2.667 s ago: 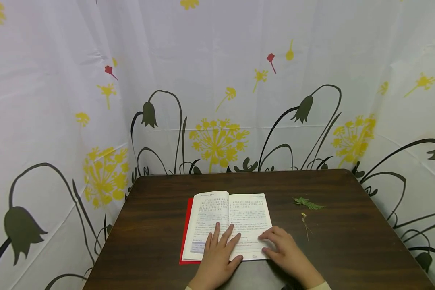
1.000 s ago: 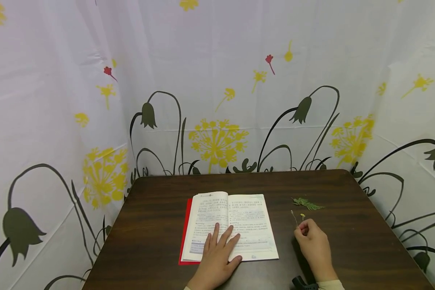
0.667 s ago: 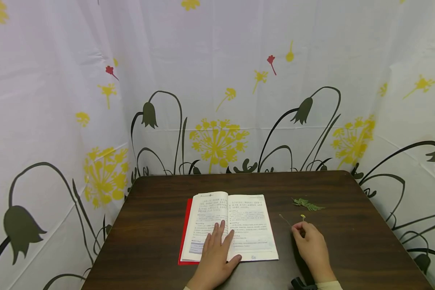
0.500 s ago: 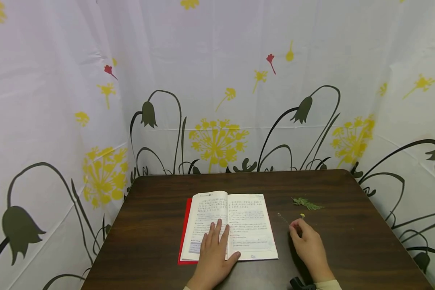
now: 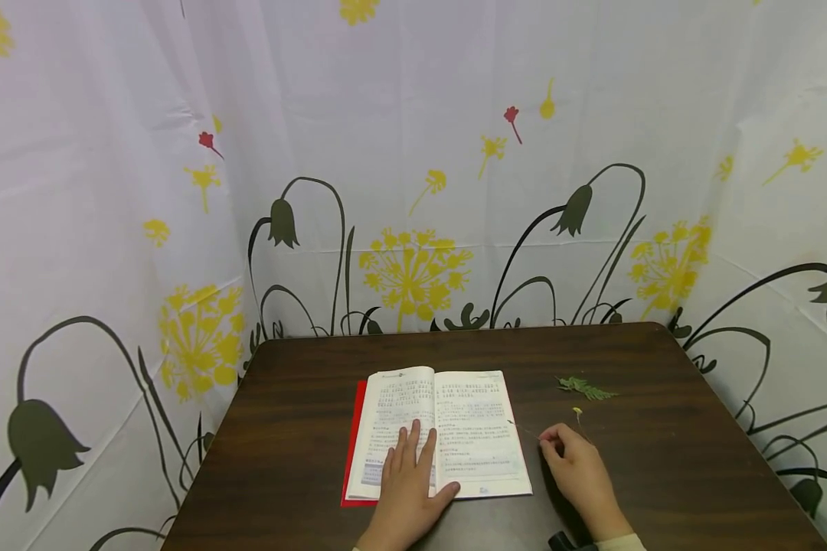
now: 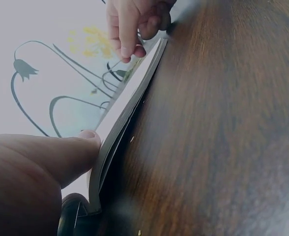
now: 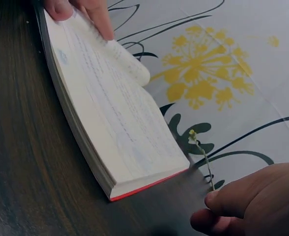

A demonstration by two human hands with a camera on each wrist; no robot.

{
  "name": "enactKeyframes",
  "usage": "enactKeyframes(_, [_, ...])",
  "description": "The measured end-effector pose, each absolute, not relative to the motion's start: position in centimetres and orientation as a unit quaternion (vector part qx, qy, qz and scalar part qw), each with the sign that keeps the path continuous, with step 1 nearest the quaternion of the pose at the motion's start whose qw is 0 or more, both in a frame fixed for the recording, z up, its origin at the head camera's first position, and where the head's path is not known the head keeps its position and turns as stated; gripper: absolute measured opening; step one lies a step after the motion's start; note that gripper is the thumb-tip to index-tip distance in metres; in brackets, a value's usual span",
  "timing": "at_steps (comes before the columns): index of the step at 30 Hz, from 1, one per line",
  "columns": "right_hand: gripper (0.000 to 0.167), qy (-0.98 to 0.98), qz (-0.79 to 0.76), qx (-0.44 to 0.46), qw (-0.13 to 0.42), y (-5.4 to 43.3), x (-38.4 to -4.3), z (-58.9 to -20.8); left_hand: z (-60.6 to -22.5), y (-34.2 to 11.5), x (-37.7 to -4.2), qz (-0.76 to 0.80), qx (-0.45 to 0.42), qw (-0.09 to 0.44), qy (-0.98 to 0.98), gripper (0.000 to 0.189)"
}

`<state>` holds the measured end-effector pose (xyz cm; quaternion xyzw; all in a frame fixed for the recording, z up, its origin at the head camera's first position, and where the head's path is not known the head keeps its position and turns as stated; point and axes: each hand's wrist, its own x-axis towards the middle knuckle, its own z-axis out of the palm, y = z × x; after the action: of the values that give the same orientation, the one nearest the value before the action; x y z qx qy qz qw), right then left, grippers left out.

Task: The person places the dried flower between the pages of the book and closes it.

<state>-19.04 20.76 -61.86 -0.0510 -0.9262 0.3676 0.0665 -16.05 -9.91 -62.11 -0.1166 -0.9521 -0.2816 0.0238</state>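
Observation:
An open book (image 5: pixel 475 428) with a red cover lies on the table. My left hand (image 5: pixel 410 486) rests on its pages near the lower middle, fingers spread, and in the left wrist view the thumb (image 6: pixel 80 147) lies at the book's near edge. Just right of the book, my right hand (image 5: pixel 582 474) pinches a thin flower stem (image 7: pixel 207 164) between thumb and fingertip. The stem's small yellow-green head (image 7: pixel 192 132) points toward the right page. Behind the right hand lies another small yellow flower (image 5: pixel 577 411), its stem partly hidden by the hand.
A green fern-like leaf (image 5: pixel 586 388) lies on the dark wooden table (image 5: pixel 289 428), farther back than the yellow flower. A white curtain (image 5: pixel 413 153) printed with flowers hangs behind the table's far edge.
The right hand has left the book's right page, picked up a flower stem from the table, and moved back left with it toward the book. The left hand has shifted slightly left on the page.

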Motion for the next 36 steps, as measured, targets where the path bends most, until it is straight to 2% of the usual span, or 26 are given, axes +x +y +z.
enactKeyframes(6, [0.007, -0.922, 0.376, -0.053, 0.075, 19.7, -18.6, -61.7, -62.2, -9.9, -16.1, -0.283, -0.118, 0.025, -0.951, 0.094])
enactKeyframes(12, [0.004, -0.916, 0.385, -0.043, 0.1, 18.0, -18.1, -61.5, -62.2, -9.9, -15.9, -0.282, -0.115, 0.022, -0.952, 0.094])
enactKeyframes(18, [0.01, -0.907, 0.408, -0.047, 0.093, 16.7, -17.8, -61.1, -62.1, -9.8, -15.9, -0.28, -0.116, 0.024, -0.953, 0.094])
enactKeyframes(24, [0.008, -0.895, 0.43, -0.048, 0.108, 15.6, -17.5, -59.9, -62.0, -9.9, -15.9, -0.28, -0.115, 0.016, -0.953, 0.096])
enactKeyframes(33, [0.006, -0.888, 0.442, -0.068, 0.103, 11.6, -18.1, -58.6, -62.0, -10.0, -16.0, -0.28, -0.116, 0.009, -0.953, 0.096])
enactKeyframes(36, [0.005, -0.885, 0.452, -0.046, 0.105, 10.6, -18.9, -58.3, -62.0, -10.0, -16.1, -0.277, -0.118, 0.013, -0.953, 0.095])
